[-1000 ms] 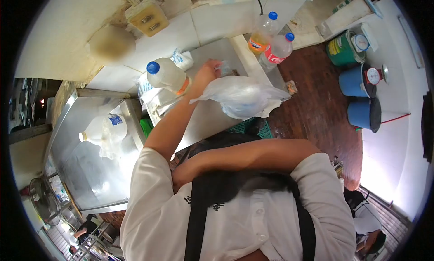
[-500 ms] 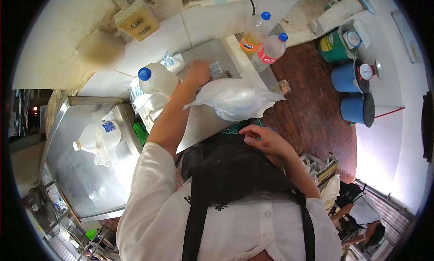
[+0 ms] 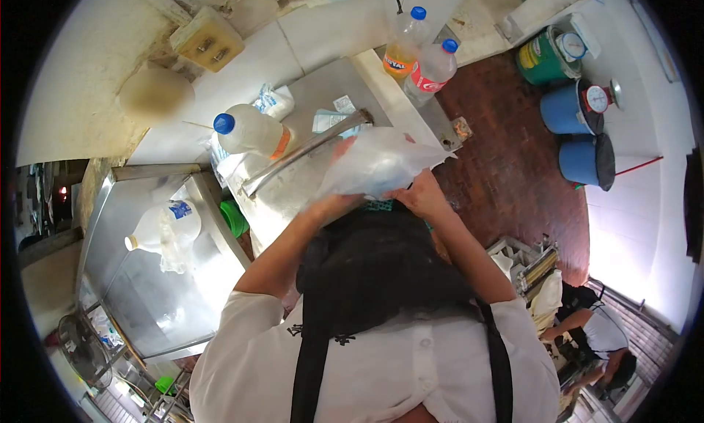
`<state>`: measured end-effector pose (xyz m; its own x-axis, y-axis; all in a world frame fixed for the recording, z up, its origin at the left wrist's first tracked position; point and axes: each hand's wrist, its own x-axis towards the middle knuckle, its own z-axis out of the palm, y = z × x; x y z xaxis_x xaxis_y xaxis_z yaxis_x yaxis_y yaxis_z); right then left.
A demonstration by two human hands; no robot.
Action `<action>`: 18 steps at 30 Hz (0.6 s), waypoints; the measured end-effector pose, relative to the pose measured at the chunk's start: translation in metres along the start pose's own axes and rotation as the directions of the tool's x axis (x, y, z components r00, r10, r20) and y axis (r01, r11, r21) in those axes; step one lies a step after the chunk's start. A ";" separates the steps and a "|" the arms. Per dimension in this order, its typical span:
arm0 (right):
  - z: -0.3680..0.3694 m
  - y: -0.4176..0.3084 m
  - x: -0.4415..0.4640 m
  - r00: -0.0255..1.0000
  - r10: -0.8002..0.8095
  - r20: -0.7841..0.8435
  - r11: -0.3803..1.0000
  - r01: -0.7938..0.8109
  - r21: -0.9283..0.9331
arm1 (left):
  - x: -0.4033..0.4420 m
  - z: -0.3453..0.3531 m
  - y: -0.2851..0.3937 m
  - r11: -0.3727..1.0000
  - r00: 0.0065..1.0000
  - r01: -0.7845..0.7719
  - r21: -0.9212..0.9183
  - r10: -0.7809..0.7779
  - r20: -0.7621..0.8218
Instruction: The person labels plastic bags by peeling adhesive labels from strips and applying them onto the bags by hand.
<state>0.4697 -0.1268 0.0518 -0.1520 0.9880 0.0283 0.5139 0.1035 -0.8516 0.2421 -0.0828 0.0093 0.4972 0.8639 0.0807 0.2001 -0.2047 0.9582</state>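
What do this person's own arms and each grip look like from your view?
The left sleeve and right sleeve are short and white. The left forearm and right forearm are bare. The left grip and right grip look ungloved, though partly hidden. No cables or watch show.

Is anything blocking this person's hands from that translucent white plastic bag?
Nothing visible stands between them: the left hand and right hand are both at the near edge of the translucent white plastic bag. The long, narrow grey metal bar lies beyond the left hand on the table, not between.
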 end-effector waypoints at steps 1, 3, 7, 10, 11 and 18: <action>-0.002 0.005 0.002 0.999 0.026 0.046 0.995 -0.030 0.090 | -0.001 -0.004 0.024 0.998 0.999 -0.032 0.054 0.032 -0.004; -0.002 0.015 0.000 0.989 0.089 0.116 0.963 -0.115 0.244 | -0.003 -0.012 0.033 0.999 0.999 0.039 0.003 -0.039 0.003; -0.006 0.020 0.000 0.980 0.139 0.143 0.941 -0.176 0.288 | 0.020 -0.053 -0.049 0.951 0.942 0.306 -0.054 -0.310 -0.128; -0.008 0.020 -0.004 0.981 0.152 0.118 0.951 -0.178 0.253 | 0.076 -0.057 -0.042 0.952 0.935 0.182 0.244 -0.091 -0.342; -0.009 0.021 -0.006 0.980 0.165 0.110 0.949 -0.188 0.252 | 0.091 -0.058 -0.046 0.909 0.941 0.185 0.374 -0.054 -0.333; -0.008 0.016 -0.037 0.948 0.313 0.065 0.949 -0.315 0.023 | 0.173 -0.052 -0.086 0.508 0.895 0.339 0.792 -0.433 -0.105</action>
<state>0.4902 -0.1604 0.0413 -0.0377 0.9611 -0.2736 0.5159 -0.2158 -0.8290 0.2665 0.1083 -0.0451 0.2696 0.9104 -0.3139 0.9387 -0.1758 0.2964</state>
